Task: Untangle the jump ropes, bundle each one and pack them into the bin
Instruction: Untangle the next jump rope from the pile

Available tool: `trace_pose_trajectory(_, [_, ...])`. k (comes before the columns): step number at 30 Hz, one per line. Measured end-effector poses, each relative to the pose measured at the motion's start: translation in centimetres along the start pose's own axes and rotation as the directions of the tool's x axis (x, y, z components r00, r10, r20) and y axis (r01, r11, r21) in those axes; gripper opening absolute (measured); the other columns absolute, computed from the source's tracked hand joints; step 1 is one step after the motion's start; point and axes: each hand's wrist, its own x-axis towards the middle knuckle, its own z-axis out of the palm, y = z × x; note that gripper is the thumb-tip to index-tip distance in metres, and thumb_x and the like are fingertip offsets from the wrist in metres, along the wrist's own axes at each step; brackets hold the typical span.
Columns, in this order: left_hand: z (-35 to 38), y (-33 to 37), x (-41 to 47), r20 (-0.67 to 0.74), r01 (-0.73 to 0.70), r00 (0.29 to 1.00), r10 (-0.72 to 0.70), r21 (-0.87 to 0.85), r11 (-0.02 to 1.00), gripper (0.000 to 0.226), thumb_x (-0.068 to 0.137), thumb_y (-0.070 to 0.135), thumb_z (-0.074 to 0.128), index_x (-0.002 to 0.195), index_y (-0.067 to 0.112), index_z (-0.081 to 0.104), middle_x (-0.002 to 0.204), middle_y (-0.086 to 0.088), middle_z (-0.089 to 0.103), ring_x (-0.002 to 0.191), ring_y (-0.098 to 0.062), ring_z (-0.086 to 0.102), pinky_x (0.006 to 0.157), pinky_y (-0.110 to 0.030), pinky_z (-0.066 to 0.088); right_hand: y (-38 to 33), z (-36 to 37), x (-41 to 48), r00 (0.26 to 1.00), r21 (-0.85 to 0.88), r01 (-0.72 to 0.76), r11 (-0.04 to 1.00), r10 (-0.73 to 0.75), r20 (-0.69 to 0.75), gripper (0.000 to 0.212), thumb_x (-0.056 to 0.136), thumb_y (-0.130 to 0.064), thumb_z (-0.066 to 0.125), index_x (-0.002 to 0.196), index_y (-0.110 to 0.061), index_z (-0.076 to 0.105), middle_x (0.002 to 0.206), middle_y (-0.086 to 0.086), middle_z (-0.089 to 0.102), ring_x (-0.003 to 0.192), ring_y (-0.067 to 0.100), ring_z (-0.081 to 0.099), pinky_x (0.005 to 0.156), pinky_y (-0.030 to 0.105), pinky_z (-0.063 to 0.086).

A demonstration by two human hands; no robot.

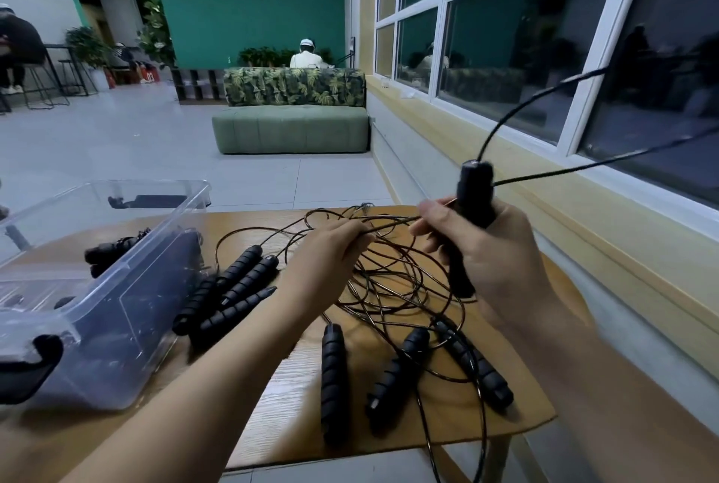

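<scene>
A tangle of thin dark jump-rope cords (393,288) lies on the wooden table (288,397). My right hand (494,257) grips a black handle (472,190) upright above the table, and its cord arcs up to the right. My left hand (330,249) pinches cord strands just left of it. Three black ribbed handles (334,377) lie at the front, and several more handles (229,296) lie beside the clear plastic bin (128,288). One bundled rope (113,253) sits inside the bin.
The bin stands at the table's left side with a black latch (27,366) on its near end. A wall with a windowsill (583,218) runs close along the right. Beyond the table are tiled floor and a green sofa (291,128); people sit far off.
</scene>
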Motion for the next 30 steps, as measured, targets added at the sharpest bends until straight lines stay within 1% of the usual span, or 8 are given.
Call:
trace_pose_trajectory(6, [0.0, -2.7, 0.0, 0.019, 0.134, 0.991, -0.136, 0.061, 0.989, 0.025, 0.107, 0.038, 0.056, 0.093, 0.019, 0.065, 0.086, 0.008, 0.062, 0.08, -0.016, 0.056, 0.068, -0.037, 0.045, -0.7, -1.6, 1.3, 0.983, 0.184, -0.029, 0.982, 0.062, -0.173, 0.013, 0.097, -0.022, 0.077, 0.1, -0.01, 0.075, 0.091, 0.01, 0.081, 0.073, 0.017, 0.069, 0.067, 0.031, 0.05])
trace_pose_trajectory(12, [-1.0, -0.4, 1.0, -0.072, 0.082, 0.994, -0.077, 0.067, 0.994, 0.028, 0.108, 0.039, 0.053, 0.104, 0.02, 0.072, 0.097, 0.005, 0.075, 0.089, -0.021, 0.067, 0.075, -0.042, 0.055, -0.1, -0.4, 1.2, 0.993, 0.231, -0.053, 0.971, 0.076, -0.091, 0.031, 0.086, -0.03, 0.083, 0.111, -0.012, 0.077, 0.098, 0.011, 0.081, 0.072, 0.017, 0.067, 0.066, 0.03, 0.05])
trace_pose_trajectory(16, [-1.9, 1.9, 1.6, -0.148, 0.121, 0.982, -0.119, 0.003, 0.993, 0.036, 0.108, 0.042, 0.048, 0.108, 0.019, 0.074, 0.094, 0.005, 0.077, 0.087, -0.02, 0.071, 0.076, -0.044, 0.056, -0.1, 0.2, 1.0, 0.992, 0.294, -0.01, 0.956, 0.046, -0.113, 0.053, 0.082, -0.037, 0.083, 0.128, -0.013, 0.072, 0.088, 0.005, 0.076, 0.063, 0.016, 0.062, 0.061, 0.025, 0.052])
trace_pose_trajectory(17, [-2.3, 2.1, 1.8, -0.176, 0.156, 0.972, -0.158, -0.027, 0.987, 0.037, 0.109, 0.043, 0.047, 0.11, 0.019, 0.074, 0.092, 0.005, 0.077, 0.086, -0.019, 0.071, 0.077, -0.044, 0.057, -0.3, 0.1, 1.1, 0.987, 0.312, 0.002, 0.95, 0.048, -0.151, 0.052, 0.082, -0.039, 0.084, 0.125, -0.013, 0.072, 0.084, 0.004, 0.073, 0.061, 0.016, 0.06, 0.06, 0.026, 0.051])
trace_pose_trajectory(20, [-3.4, 1.9, 2.3, -0.263, 0.216, 0.937, -0.231, -0.086, 0.973, 0.031, 0.111, 0.036, 0.051, 0.11, 0.016, 0.075, 0.084, 0.004, 0.075, 0.082, -0.02, 0.069, 0.075, -0.044, 0.055, -0.2, -0.2, 1.4, 0.977, 0.317, -0.005, 0.948, 0.073, -0.202, 0.028, 0.083, -0.038, 0.085, 0.097, -0.017, 0.075, 0.077, 0.003, 0.069, 0.058, 0.015, 0.057, 0.057, 0.027, 0.048])
trace_pose_trajectory(24, [-3.5, 2.3, 2.3, -0.287, 0.087, 0.956, -0.057, 0.093, 0.992, 0.026, 0.11, 0.033, 0.054, 0.107, 0.016, 0.073, 0.086, -0.001, 0.073, 0.077, -0.028, 0.065, 0.069, -0.046, 0.053, 0.6, 0.6, 1.2, 0.986, 0.264, -0.052, 0.963, 0.091, -0.139, 0.027, 0.084, -0.037, 0.086, 0.1, -0.018, 0.075, 0.082, 0.007, 0.073, 0.059, 0.017, 0.058, 0.061, 0.029, 0.05])
trace_pose_trajectory(27, [-2.9, 3.8, 2.3, -0.175, -0.048, 0.981, 0.086, 0.212, 0.976, 0.025, 0.109, 0.035, 0.055, 0.107, 0.019, 0.075, 0.091, 0.0, 0.076, 0.079, -0.029, 0.068, 0.069, -0.043, 0.053, 1.2, 1.2, 1.1, 0.99, 0.193, -0.093, 0.977, 0.112, -0.091, 0.032, 0.086, -0.037, 0.086, 0.109, -0.016, 0.077, 0.087, 0.009, 0.078, 0.063, 0.018, 0.061, 0.064, 0.031, 0.053])
trace_pose_trajectory(30, [-2.1, 5.4, 1.8, -0.072, -0.187, 0.975, 0.208, 0.226, 0.956, 0.026, 0.106, 0.036, 0.052, 0.107, 0.021, 0.073, 0.09, 0.002, 0.074, 0.078, -0.029, 0.067, 0.066, -0.04, 0.05, 2.3, 1.9, 1.2, 0.983, 0.132, -0.148, 0.98, 0.16, -0.086, 0.019, 0.092, -0.029, 0.085, 0.101, -0.014, 0.08, 0.086, 0.007, 0.078, 0.063, 0.019, 0.062, 0.061, 0.032, 0.05])
